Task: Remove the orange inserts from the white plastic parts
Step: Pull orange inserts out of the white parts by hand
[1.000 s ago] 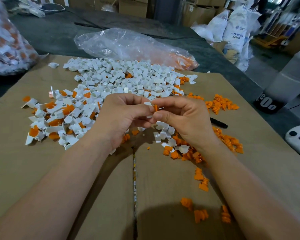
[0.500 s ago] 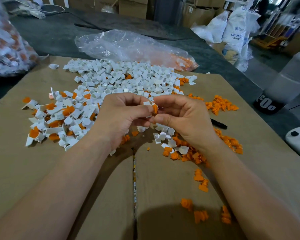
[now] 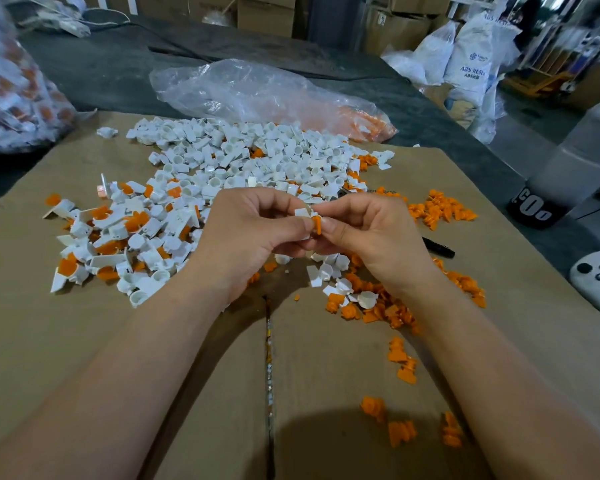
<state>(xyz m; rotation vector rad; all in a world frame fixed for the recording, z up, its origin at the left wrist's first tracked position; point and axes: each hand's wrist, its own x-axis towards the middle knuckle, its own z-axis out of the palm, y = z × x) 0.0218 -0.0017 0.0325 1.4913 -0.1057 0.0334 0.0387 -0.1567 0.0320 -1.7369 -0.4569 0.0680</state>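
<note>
The left hand and right hand meet above the cardboard on the tabletop. Left fingers are curled round a white plastic part; the right thumb and forefinger pinch the orange insert touching it. The pile of white parts lies just beyond, with loose orange inserts to the right

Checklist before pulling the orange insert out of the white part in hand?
1. Left hand grip on small white plastic part: ok, fingers pinch it.
2. Right hand grip on orange plastic insert: ok, thumb and finger pinch it.
3. Insert free of part: cannot tell, fingers hide the joint.
4. Drop spot: ok, heap of loose orange inserts on brown cardboard sheet, right of hands.
5. More stock: ok, unsorted white-and-orange pile at left.
</note>
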